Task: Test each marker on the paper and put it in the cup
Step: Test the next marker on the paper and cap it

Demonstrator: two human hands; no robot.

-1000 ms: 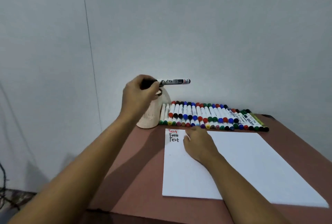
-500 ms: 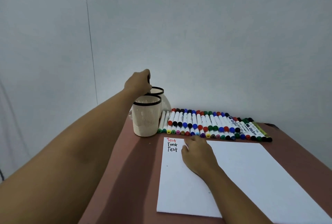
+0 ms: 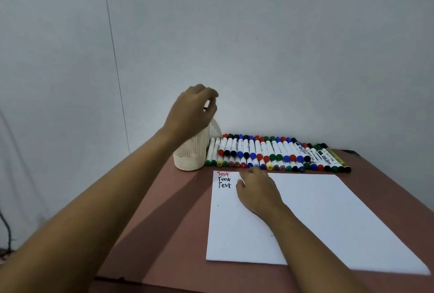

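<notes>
Your left hand (image 3: pixel 191 114) hovers over the two cups (image 3: pixel 190 154) mid-frame, fingers curled, too blurry to tell the grip. Right hand (image 3: pixel 257 189) lies flat on the one paper (image 3: pixel 328 210), fingers relaxed, beside three "Test" lines.

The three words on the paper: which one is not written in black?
The top word, at the upper left corner of the paper. It is red, while the two words below it are black.
</notes>
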